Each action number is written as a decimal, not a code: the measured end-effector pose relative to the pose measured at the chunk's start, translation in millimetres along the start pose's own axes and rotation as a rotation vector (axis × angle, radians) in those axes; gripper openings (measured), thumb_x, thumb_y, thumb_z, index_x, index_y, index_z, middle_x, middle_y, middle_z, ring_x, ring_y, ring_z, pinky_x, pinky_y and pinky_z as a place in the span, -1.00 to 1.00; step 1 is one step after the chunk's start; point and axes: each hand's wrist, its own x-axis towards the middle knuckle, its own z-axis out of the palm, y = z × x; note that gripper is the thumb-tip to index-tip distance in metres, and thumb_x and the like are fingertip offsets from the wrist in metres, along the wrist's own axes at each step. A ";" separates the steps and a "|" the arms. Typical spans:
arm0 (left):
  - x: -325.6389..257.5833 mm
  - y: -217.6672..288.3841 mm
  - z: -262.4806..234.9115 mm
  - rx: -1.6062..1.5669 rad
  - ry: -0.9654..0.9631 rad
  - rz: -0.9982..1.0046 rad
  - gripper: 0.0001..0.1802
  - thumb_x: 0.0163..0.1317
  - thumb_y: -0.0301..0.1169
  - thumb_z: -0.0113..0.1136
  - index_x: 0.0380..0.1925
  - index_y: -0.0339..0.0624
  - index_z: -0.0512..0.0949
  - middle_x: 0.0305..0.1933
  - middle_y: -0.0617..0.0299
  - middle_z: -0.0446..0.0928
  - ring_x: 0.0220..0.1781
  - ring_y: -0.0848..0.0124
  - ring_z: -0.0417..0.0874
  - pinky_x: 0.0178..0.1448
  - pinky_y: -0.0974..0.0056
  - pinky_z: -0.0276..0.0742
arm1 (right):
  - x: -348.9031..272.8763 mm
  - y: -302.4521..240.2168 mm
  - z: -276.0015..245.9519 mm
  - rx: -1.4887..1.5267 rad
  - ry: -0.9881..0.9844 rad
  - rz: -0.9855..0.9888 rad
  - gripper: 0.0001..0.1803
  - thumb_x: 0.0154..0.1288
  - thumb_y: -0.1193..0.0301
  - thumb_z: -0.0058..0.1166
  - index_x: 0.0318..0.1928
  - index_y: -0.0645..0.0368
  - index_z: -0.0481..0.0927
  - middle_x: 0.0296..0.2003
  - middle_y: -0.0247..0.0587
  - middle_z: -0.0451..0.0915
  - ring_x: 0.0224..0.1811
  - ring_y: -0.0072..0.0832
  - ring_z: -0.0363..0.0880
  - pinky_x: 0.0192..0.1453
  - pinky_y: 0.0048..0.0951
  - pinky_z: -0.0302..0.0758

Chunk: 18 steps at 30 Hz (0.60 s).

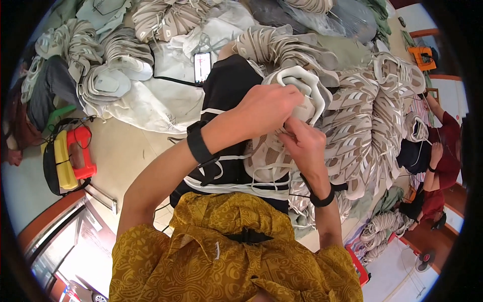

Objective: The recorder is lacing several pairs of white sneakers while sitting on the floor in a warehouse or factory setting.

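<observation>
A beige and white shoe upper (266, 151) lies across my lap, its padded white collar (303, 75) turned away from me. Over the collar and tongue bends my left hand (274, 106), fingers pinched together; what they hold is hidden. My right hand (308, 146) is closed at the lacing edge of the same upper, thumb and forefinger pressed against it. The two hands nearly touch. Loose white laces (241, 188) run over the black cloth (226, 83) on my lap, below the upper.
Strung bundles of similar uppers (354, 126) crowd the right, with more bundles (274, 48) beyond my hands. A lit phone (202, 68) rests on white sacking (173, 103). At left stands a red and yellow plastic stool (80, 153). People in dark red (443, 146) work at far right.
</observation>
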 end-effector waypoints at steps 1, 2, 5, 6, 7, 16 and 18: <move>1.2 -2.1 2.0 0.020 -0.030 0.022 -0.82 0.02 -0.53 0.10 -0.31 -0.19 0.48 -0.31 0.17 0.48 -0.29 0.19 0.57 -0.26 0.21 0.50 | -0.7 1.1 -0.6 0.042 0.013 0.002 -0.64 -0.16 0.53 0.20 -0.22 0.08 0.57 -0.51 -0.25 0.57 -0.55 -0.30 0.54 -0.48 -0.35 0.45; 1.1 -3.9 3.6 0.020 -0.029 0.022 -0.82 0.02 -0.53 0.10 -0.31 -0.19 0.48 -0.31 0.17 0.48 -0.29 0.19 0.57 -0.26 0.21 0.50 | -0.9 1.5 -0.8 0.084 0.026 0.005 -0.66 -0.18 0.52 0.22 -0.26 0.09 0.58 -0.51 -0.25 0.57 -0.56 -0.30 0.54 -0.49 -0.35 0.44; 2.2 -5.0 5.8 -0.014 -0.042 0.016 -0.88 0.04 -0.50 0.11 -0.36 -0.19 0.47 -0.33 0.18 0.44 -0.30 0.19 0.55 -0.25 0.19 0.48 | 0.5 -0.7 -2.6 0.164 -0.001 0.052 -0.73 -0.18 0.53 0.25 -0.33 0.10 0.61 -0.53 -0.25 0.57 -0.57 -0.31 0.53 -0.49 -0.36 0.43; 2.6 -4.6 6.3 -0.022 -0.058 0.002 -0.89 0.05 -0.50 0.10 -0.36 -0.19 0.47 -0.33 0.18 0.44 -0.29 0.19 0.55 -0.24 0.19 0.48 | 0.3 -0.9 -3.9 0.163 -0.001 0.053 -0.73 -0.18 0.53 0.25 -0.33 0.10 0.61 -0.53 -0.25 0.57 -0.57 -0.31 0.53 -0.49 -0.36 0.43; 3.0 -4.7 5.5 -0.027 -0.072 -0.012 -0.90 0.07 -0.50 0.09 -0.37 -0.19 0.47 -0.33 0.18 0.44 -0.29 0.19 0.55 -0.23 0.19 0.48 | 0.6 -1.3 -5.2 0.216 0.002 0.032 -0.75 -0.17 0.53 0.25 -0.34 0.10 0.62 -0.55 -0.25 0.56 -0.58 -0.31 0.52 -0.50 -0.37 0.42; 3.1 -6.3 3.8 -0.156 -0.052 -0.055 -0.95 0.11 -0.49 0.07 -0.41 -0.20 0.46 -0.32 0.18 0.46 -0.31 0.16 0.55 -0.25 0.20 0.48 | -15.7 1.2 -17.3 0.295 -0.036 -0.157 -0.80 -0.14 0.53 0.24 -0.38 0.09 0.65 -0.64 -0.27 0.50 -0.63 -0.37 0.47 -0.55 -0.39 0.36; 3.4 -5.2 2.6 -0.169 -0.064 -0.067 -0.95 0.10 -0.49 0.07 -0.41 -0.21 0.46 -0.33 0.18 0.45 -0.32 0.15 0.54 -0.25 0.19 0.47 | -4.3 -9.7 -18.4 0.256 -0.057 -0.144 -0.80 -0.15 0.53 0.24 -0.39 0.09 0.65 -0.66 -0.28 0.49 -0.64 -0.37 0.45 -0.56 -0.38 0.35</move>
